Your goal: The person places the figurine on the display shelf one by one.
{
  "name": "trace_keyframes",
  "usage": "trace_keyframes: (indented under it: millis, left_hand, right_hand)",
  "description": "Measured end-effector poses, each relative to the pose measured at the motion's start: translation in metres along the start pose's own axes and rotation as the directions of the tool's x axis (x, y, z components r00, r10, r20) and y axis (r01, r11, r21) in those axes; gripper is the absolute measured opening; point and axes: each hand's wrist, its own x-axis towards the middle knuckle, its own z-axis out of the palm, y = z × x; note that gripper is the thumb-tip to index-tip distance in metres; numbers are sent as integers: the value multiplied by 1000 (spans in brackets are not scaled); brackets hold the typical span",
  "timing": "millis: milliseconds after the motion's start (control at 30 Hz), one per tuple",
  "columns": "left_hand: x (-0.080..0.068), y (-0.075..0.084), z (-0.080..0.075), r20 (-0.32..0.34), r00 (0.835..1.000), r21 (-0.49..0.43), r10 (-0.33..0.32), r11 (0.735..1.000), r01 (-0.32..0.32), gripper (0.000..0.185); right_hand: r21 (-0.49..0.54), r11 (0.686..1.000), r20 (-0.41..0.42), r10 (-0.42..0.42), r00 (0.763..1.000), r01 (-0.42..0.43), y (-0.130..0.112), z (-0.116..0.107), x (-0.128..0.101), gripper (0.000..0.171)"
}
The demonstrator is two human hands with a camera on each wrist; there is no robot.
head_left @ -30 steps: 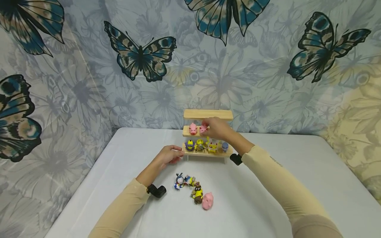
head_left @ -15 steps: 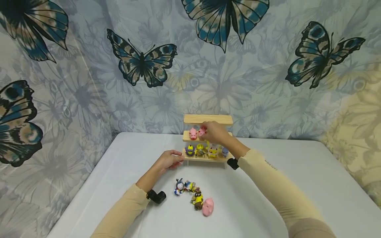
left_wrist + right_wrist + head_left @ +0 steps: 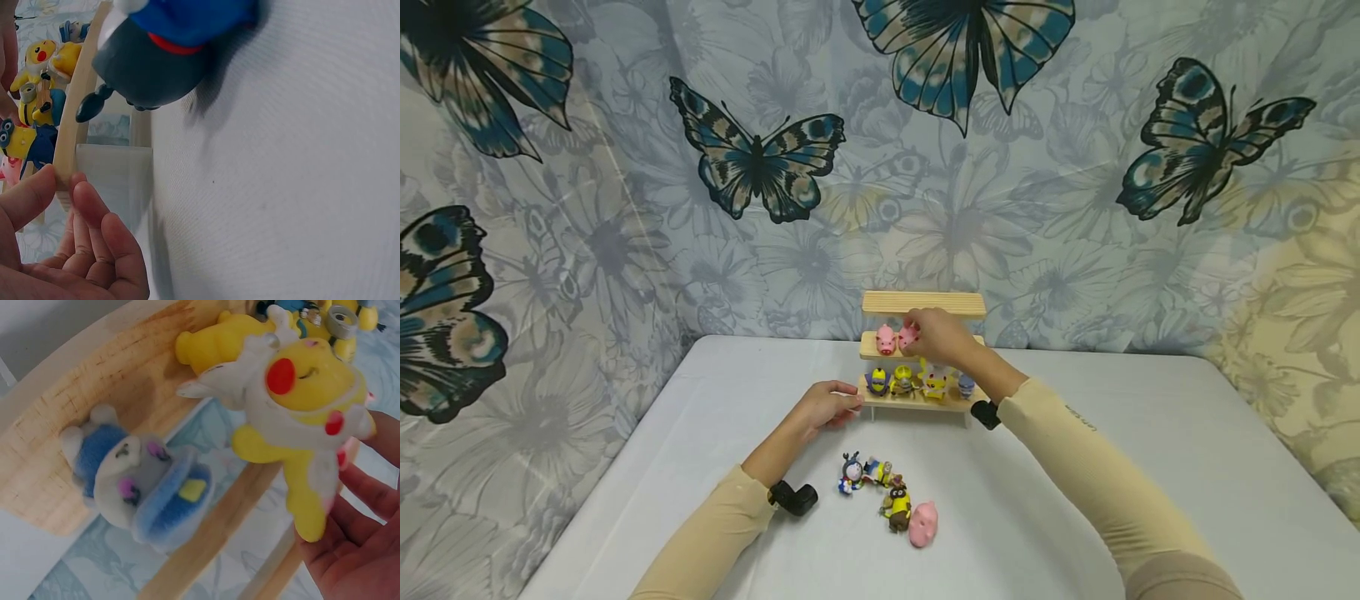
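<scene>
A small three-tier wooden shelf (image 3: 922,302) stands at the back of the table. My right hand (image 3: 919,335) pinches a pink pig (image 3: 908,337) on the middle tier, beside another pink pig (image 3: 886,339). The bottom tier carries two minions (image 3: 878,381), a Pikachu figure (image 3: 935,379) (image 3: 300,394) and a blue-grey figure (image 3: 967,384) (image 3: 137,481). My left hand (image 3: 848,401) (image 3: 61,186) pinches the left end of the bottom board (image 3: 75,119) between thumb and fingers. The fingers (image 3: 375,494) of the right hand show behind the Pikachu.
Loose toys lie in front of the shelf on the white table (image 3: 1075,517): a blue cat figure (image 3: 851,472) (image 3: 162,56), a lying minion (image 3: 877,472), a brown bear in yellow (image 3: 897,505) and a pink pig (image 3: 923,523). A butterfly-print curtain (image 3: 760,158) hangs behind.
The head view has tilted up a little, so everything sits lower in the frame. Both hands keep their hold: right on the pig, left on the shelf end.
</scene>
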Motion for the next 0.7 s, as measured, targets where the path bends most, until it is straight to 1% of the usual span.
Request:
trace_keyframes:
  millis: [167, 300, 500, 567, 700]
  left_hand:
    - [3, -3, -1, 13, 1000, -13, 8, 1000, -8, 31]
    - [3, -2, -2, 15, 1000, -21, 9, 1000, -8, 31]
    - [2, -1, -2, 19, 1000, -23, 4, 1000, -4, 31]
    - [2, -1, -2, 17, 1000, -21, -1, 1000, 2, 31]
    - [1, 0, -2, 16, 1000, -19, -8, 1000, 8, 31]
  right_hand:
    - [46, 999, -16, -13, 1000, 14, -1, -7, -7, 49]
    - [36, 996, -75, -73, 994, 76, -6, -16, -20, 44]
    - [54, 982, -175, -168, 970, 180, -14, -24, -51, 38]
    - [65, 978, -198, -183, 963, 200, -17, -26, -62, 35]
    - [45, 970, -247, -222, 943, 240, -24, -28, -81, 29]
